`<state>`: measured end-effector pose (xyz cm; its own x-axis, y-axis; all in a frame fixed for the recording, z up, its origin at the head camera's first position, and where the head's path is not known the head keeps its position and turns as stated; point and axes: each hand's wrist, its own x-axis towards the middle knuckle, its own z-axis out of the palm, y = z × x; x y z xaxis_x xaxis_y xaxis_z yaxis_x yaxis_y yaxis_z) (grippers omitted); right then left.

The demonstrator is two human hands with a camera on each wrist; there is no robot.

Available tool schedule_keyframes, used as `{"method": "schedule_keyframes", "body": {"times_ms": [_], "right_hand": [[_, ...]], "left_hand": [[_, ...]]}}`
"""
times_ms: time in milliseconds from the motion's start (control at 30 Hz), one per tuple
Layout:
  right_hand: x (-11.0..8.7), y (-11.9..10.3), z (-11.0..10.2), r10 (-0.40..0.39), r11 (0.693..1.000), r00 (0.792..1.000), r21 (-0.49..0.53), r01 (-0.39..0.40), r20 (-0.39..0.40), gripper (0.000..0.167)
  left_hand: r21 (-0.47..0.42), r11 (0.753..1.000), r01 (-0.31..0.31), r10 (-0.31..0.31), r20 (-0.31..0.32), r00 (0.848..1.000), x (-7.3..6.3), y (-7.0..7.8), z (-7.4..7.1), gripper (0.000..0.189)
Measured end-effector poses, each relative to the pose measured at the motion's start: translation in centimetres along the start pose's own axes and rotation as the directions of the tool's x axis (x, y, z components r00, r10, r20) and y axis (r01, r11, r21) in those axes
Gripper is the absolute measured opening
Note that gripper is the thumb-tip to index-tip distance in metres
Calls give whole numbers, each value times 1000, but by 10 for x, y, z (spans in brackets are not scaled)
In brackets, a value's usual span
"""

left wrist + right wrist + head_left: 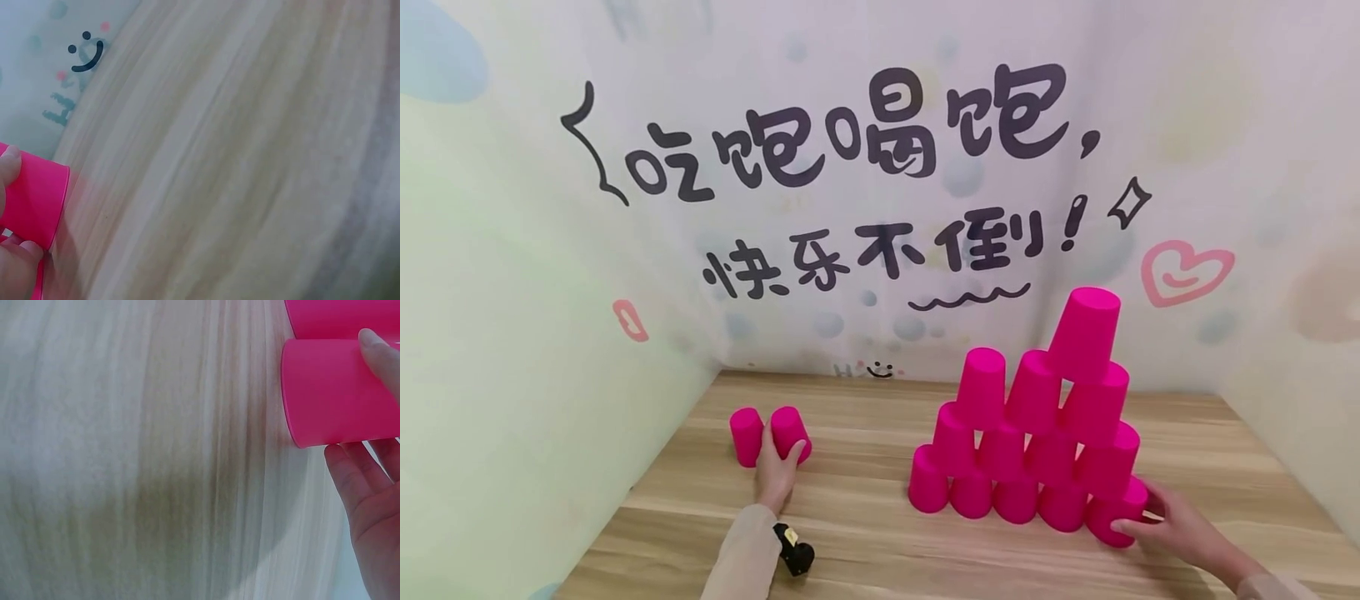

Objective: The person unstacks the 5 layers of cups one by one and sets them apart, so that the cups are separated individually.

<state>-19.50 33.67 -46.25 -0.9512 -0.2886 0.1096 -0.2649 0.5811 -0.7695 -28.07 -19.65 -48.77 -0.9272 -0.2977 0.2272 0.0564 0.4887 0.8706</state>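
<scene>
Upside-down pink cups form a stepped pyramid on the right of the table, one top cup (1086,333) resting across two in the row below. My right hand (1180,527) holds the bottom row's rightmost cup (1112,518), thumb in front and fingers on its far right side. The right wrist view shows the thumb lying on this cup (331,394). Off to the left, two more pink cups stand upside down close together. My left hand (777,471) grips the right one (788,429), fingers between it and the left cup (746,437).
The wooden table (850,550) meets a printed fabric backdrop (865,50) with dark lettering at the back. Pale fabric walls stand at both sides. A small black device (797,554) sits at the left wrist. Bare tabletop separates the pair of cups from the pyramid.
</scene>
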Motion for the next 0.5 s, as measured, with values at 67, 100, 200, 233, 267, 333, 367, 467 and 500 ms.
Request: {"method": "schedule_keyframes", "body": {"times_ms": [67,100,200,233,267,333,367,467,500], "right_hand": [[1,-1,1,13,1000,1000,0,-13,-2,60],[1,-1,1,10,1000,1000,1,-10,-3,60],[1,0,2,17,1000,1000,12,-17,3,59],[1,1,2,18,1000,1000,18,-18,7,59],[1,2,1,20,1000,1000,25,-20,11,58],[0,3,1,5,1000,1000,26,-6,7,58],[0,4,1,-1,1000,1000,25,1,7,58],[0,5,1,-27,1000,1000,16,27,-3,58],[1,5,2,-31,999,999,12,31,-7,58]], "left_hand": [[-2,1000,4,-4,-7,1000,0,1,-1,64],[-1,1000,8,-8,-11,1000,-1,1,-2,64],[-3,1000,29,-29,-25,999,-2,1,-1,64],[-4,999,39,-39,-29,999,-2,1,0,64],[-5,999,53,-53,-29,998,-2,1,0,64],[-16,997,71,-71,-34,997,-2,2,1,64],[-25,997,77,-78,-36,996,-1,2,2,64],[-52,996,74,-76,-46,996,-1,3,2,64],[-58,996,71,-74,-52,996,-1,3,2,64]]}}
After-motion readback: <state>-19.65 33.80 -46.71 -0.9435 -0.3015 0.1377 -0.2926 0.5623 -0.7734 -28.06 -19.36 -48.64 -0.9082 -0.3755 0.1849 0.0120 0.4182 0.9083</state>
